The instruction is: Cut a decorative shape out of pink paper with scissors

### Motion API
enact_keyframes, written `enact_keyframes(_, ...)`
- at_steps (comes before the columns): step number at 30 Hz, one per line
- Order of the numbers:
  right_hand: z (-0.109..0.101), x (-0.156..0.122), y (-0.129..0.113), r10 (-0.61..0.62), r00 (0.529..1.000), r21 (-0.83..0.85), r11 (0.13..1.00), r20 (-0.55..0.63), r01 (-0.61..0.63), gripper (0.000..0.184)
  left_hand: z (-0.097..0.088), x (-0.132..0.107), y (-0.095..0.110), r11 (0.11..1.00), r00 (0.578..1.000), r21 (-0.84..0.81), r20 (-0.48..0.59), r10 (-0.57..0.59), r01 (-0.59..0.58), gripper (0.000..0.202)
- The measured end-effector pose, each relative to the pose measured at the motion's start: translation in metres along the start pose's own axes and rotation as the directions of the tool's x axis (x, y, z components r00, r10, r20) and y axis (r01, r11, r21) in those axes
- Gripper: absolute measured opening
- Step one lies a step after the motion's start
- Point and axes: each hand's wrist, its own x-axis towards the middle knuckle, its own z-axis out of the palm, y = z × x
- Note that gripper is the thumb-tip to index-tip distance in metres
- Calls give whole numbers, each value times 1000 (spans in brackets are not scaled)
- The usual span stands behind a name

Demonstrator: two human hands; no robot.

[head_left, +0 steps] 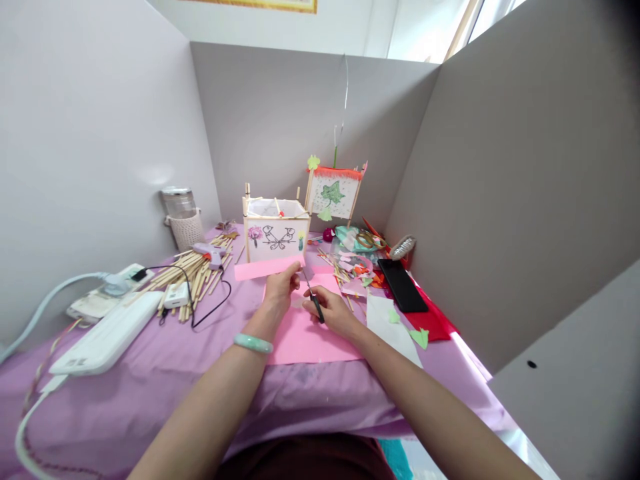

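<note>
My left hand (283, 287) pinches the right end of a pink paper strip (260, 269), lifted above the table. In my right hand (330, 308) is a pair of scissors (316, 307) with black handles; its blades point up toward the strip's end, close to my left fingers. Whether the blades touch the strip I cannot tell. Beneath both hands lies a large pink paper sheet (310, 343). Just behind the strip stands a white paper lantern box (277, 233) on a stick frame, with birds and flowers drawn on its front.
Behind leans a second lantern (333, 193) with a green leaf. Thin wooden sticks (195, 277), a glue gun (210, 253) and a power strip (107, 333) lie left. Paper scraps (365, 267), a black phone (403, 287) and white paper (387, 323) lie right. Grey panels (310, 100) enclose the table.
</note>
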Motion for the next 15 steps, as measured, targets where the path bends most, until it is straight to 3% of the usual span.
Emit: enact_keyframes(15,-4,2,3,-26,996,-99,995,-82,18,32,4,-8,5,997,993,38,100,-68,64,33)
